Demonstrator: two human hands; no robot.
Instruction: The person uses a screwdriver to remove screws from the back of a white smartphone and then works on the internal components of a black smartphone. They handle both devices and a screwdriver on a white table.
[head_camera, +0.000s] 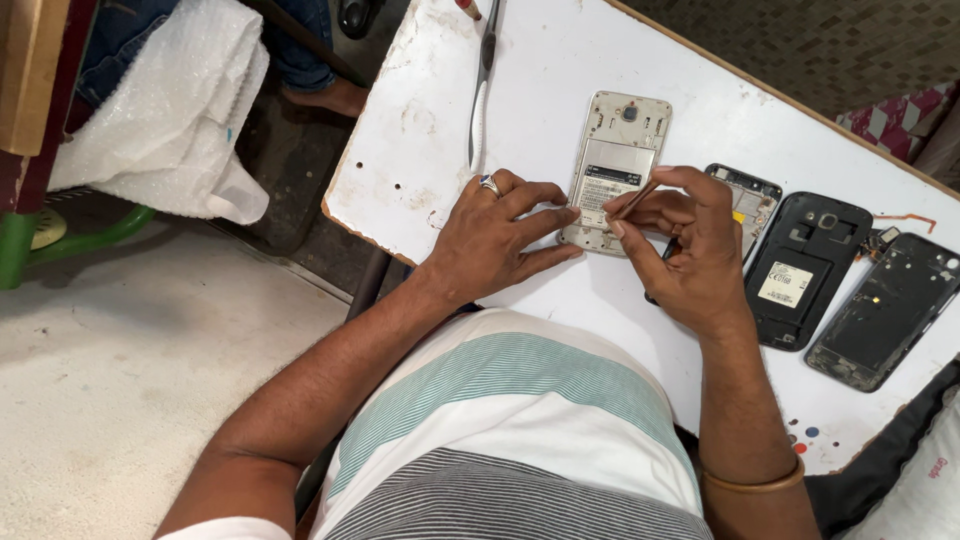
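I see a white table (560, 60) carrying everything. On it lies an opened pale phone (615, 170), back up, with three dark phone shells (805, 268) just to its right. My left hand (490, 240) rests flat, fingers spread, pressing the phone's lower left edge. My right hand (690, 255) is closed around a thin brown tool (635, 200), its tip touching the phone.

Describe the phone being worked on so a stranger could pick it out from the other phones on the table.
Start at the white table. Several opened phones lie on it in a row; take the leftmost phone, pale beige with its back off, pinned by the left hand while the right hand puts a thin tool to it. The black phones to its right are dark and untouched.
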